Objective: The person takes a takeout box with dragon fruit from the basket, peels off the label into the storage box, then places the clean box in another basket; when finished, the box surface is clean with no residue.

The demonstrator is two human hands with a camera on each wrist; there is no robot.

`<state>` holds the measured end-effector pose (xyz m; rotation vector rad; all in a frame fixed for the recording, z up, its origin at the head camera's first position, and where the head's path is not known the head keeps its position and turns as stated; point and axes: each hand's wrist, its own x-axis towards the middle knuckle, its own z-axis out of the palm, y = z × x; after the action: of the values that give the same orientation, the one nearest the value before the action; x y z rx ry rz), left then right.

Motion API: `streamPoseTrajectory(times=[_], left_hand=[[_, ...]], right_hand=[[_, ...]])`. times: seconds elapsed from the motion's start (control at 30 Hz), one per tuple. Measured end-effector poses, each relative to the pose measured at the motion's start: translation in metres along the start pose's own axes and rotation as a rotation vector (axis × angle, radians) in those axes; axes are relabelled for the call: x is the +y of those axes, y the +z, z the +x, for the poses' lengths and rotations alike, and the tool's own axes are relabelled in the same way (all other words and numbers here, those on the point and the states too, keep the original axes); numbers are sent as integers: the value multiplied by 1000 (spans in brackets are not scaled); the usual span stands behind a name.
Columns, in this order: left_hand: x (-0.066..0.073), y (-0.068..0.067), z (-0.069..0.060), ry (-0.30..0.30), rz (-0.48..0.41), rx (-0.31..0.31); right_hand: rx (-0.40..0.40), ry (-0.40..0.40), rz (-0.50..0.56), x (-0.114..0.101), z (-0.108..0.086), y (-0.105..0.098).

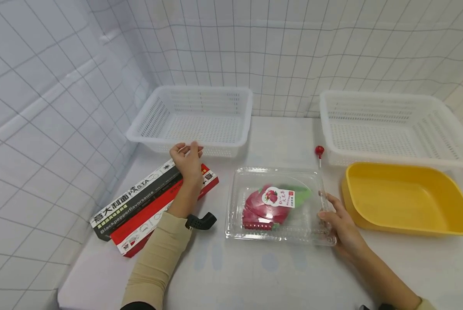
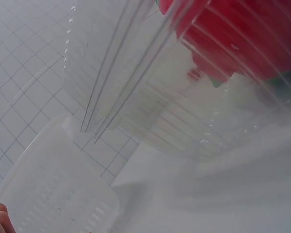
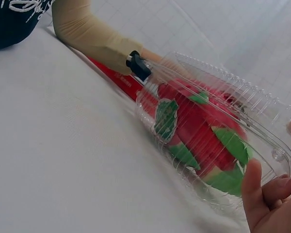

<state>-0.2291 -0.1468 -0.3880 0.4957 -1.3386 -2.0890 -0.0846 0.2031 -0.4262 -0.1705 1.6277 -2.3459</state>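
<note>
Our right hand [image 1: 341, 226] pinches the dragon-fruit clamshell [image 1: 279, 206] at one end; our left hand [image 1: 188, 162] curls loosely, holding nothing. That one-sided grip could tip it.

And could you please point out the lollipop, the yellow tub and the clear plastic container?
Lollipop [image 1: 319, 150]: head view, on its red candy top.
Yellow tub [image 1: 411, 201]: head view, on its bare inner floor.
Clear plastic container [image 1: 282, 239]: head view, on its near rim.

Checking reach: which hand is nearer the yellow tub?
Right. The right hand, gripping the clear box, is just beside the yellow tub; the left hand is farther off, by the left basket.
</note>
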Motion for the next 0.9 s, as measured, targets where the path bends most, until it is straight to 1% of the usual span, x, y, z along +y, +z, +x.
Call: streamPoseTrajectory(times=[0.13,0.23,0.3,0.33,0.37,0.4,0.5,0.53,0.6,0.67,0.73,0.8,0.83,0.9], left_hand=[[3,0,-4,-69,-41,-12],[3,0,-14,-124,-75,-36],[1,-1,-24,-169,-44,-82],[1,-2,-30,-204,2,-123],[1,-4,-36,-241,57,-170],[1,-6,-42,-280,128,-232],[5,-15,-57,-369,374,-474],[7,-19,-61,-382,441,-558],[11,-27,-67,-375,523,-716],[14,-34,-71,-352,565,-849],[16,-40,-73,-320,578,-955],[16,-45,-74,-293,583,-1033],[17,-47,-74,-280,586,-1058],[20,-53,-74,-265,582,-1108]], right_hand=[[27,51,-110,-4,0,0],[42,108,-212,-9,-2,2],[46,152,-320,-13,-4,2],[44,178,-383,-16,-5,3],[38,199,-449,-19,-7,3],[32,216,-515,-22,-8,4],[9,226,-682,-32,-10,6],[4,220,-725,-36,-11,7],[7,179,-822,-42,-13,10],[29,125,-954,-49,-14,14],[59,56,-1082,-56,-15,18],[99,-18,-1182,-62,-14,22],[112,-55,-1218,-65,-12,24],[130,-134,-1248,-70,-8,28]])
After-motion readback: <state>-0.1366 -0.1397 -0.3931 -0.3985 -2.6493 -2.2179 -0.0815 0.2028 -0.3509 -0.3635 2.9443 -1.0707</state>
